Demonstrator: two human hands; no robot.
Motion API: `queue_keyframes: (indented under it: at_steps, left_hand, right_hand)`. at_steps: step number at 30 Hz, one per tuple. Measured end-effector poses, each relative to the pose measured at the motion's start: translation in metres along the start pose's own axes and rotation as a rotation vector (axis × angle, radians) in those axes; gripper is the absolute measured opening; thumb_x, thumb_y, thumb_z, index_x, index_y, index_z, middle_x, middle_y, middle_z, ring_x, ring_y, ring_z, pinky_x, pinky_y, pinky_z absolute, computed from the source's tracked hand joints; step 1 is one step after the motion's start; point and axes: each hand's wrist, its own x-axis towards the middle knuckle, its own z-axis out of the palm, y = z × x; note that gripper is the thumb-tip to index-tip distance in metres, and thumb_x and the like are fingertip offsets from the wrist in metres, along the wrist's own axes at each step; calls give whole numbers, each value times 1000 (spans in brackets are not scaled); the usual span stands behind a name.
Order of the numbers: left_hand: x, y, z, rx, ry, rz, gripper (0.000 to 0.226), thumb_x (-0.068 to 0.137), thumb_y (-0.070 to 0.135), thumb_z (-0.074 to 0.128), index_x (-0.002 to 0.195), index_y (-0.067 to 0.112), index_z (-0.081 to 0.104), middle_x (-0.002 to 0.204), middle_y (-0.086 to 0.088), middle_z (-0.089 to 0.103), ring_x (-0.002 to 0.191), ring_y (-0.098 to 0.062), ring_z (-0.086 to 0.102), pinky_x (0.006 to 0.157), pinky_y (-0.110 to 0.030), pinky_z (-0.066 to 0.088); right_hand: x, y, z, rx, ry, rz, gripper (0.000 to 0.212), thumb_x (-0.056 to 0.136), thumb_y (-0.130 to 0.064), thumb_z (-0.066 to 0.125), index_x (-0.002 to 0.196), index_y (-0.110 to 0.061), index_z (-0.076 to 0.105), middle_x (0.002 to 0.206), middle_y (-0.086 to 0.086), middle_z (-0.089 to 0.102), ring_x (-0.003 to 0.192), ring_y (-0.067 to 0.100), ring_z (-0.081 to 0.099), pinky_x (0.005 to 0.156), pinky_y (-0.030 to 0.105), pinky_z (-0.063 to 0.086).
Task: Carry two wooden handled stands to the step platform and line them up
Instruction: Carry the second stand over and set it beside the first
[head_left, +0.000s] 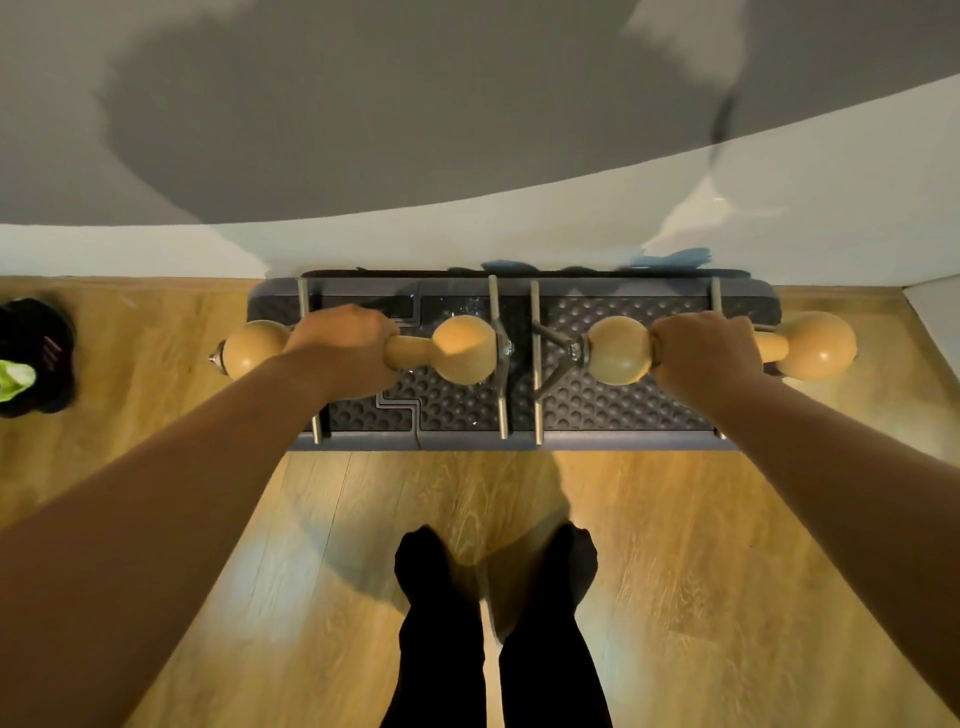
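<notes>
Two stands with bulbous wooden handles and metal feet sit side by side over the dark dimpled step platform (623, 410), which lies on the floor against the wall. My left hand (343, 345) is closed around the middle of the left stand's handle (462, 349). My right hand (704, 356) grips the middle of the right stand's handle (618, 351). Both handles run left to right in one line. Their metal foot bars cross the platform front to back. Whether the feet rest fully on the platform I cannot tell.
A wooden floor (701, 545) spreads below the platform, with my two dark-socked feet (493, 566) standing close in front of it. A black and green shoe (31, 358) lies at the far left. A white baseboard (156, 249) and grey wall stand behind.
</notes>
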Motion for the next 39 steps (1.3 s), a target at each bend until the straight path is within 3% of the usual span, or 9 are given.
queue_keyframes:
  at_steps: [4, 11, 15, 21, 39]
  left_hand:
    - [5, 6, -1, -29, 8, -9, 19, 83, 46, 68, 72, 40, 53, 67, 15, 60, 63, -6, 57, 58, -27, 42]
    - [9, 12, -1, -51, -27, 14, 19, 85, 45, 67, 73, 38, 54, 69, 13, 63, 64, -8, 60, 57, -25, 43]
    - [10, 19, 1, -29, -33, 25, 16, 84, 42, 67, 74, 37, 56, 70, 12, 64, 64, -8, 60, 56, -25, 42]
    - [12, 21, 0, -21, -12, 20, 15, 84, 41, 68, 76, 37, 57, 70, 12, 63, 64, -8, 60, 57, -26, 44]
    - [14, 19, -8, -3, -1, 11, 20, 86, 44, 68, 74, 38, 52, 68, 13, 61, 63, -5, 57, 60, -27, 45]
  right_hand:
    - [1, -13, -2, -26, 16, -15, 8, 96, -34, 69, 93, -29, 64, 83, -4, 57, 93, 26, 64, 94, 45, 45]
    - [5, -15, 2, 23, 43, 11, 31, 95, -31, 70, 75, -32, 47, 65, -10, 44, 74, 21, 53, 90, 45, 43]
    - [7, -17, 2, 29, 52, 20, 25, 95, -32, 69, 77, -31, 52, 65, -10, 43, 75, 22, 52, 89, 44, 41]
    - [13, -22, 4, 30, 73, 10, 19, 96, -32, 69, 82, -30, 56, 74, -6, 54, 79, 22, 52, 91, 45, 42]
    - [21, -22, 1, 11, 19, 0, 19, 93, -24, 70, 83, -30, 56, 80, -5, 60, 81, 22, 52, 93, 44, 42]
